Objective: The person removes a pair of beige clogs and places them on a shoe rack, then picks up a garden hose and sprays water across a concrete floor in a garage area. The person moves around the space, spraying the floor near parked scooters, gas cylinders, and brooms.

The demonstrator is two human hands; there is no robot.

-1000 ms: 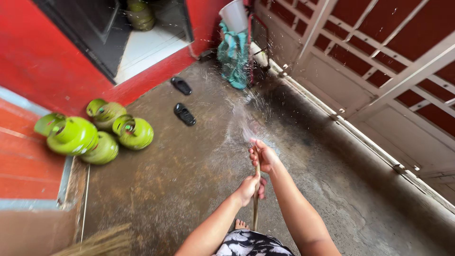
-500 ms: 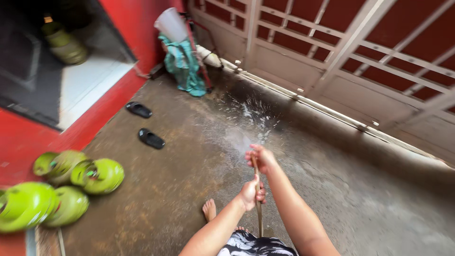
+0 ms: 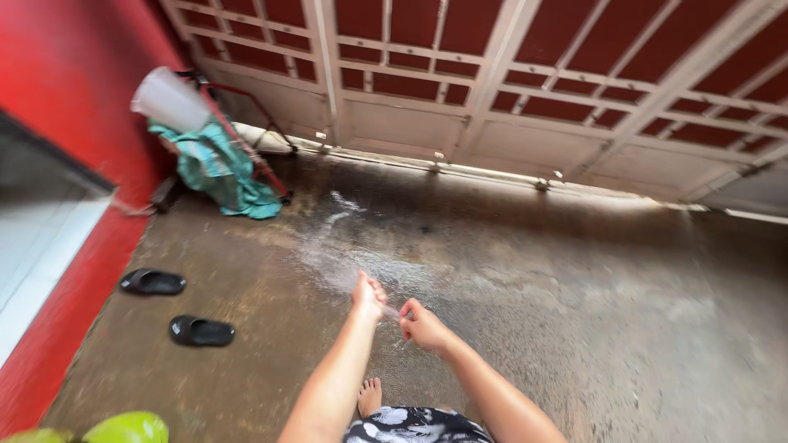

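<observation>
Both hands out front over wet concrete floor (image 3: 574, 328) — left hand (image 3: 367, 297) and right hand (image 3: 420, 324) with fingers clamped on thin hose (image 3: 391, 312) running between them, water spraying toward gate (image 3: 492, 98). Bare foot (image 3: 370, 396) right below on slick floor — slip risk, I'd say. Spray could also soak sandals (image 3: 201, 331) or teal cloth (image 3: 222, 168) if aim drifted left.

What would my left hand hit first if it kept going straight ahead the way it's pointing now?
Probably nothing close: beyond the left hand lies only wet concrete floor until the slatted gate. The teal cloth sits off to the left. Depth is uncertain.
</observation>
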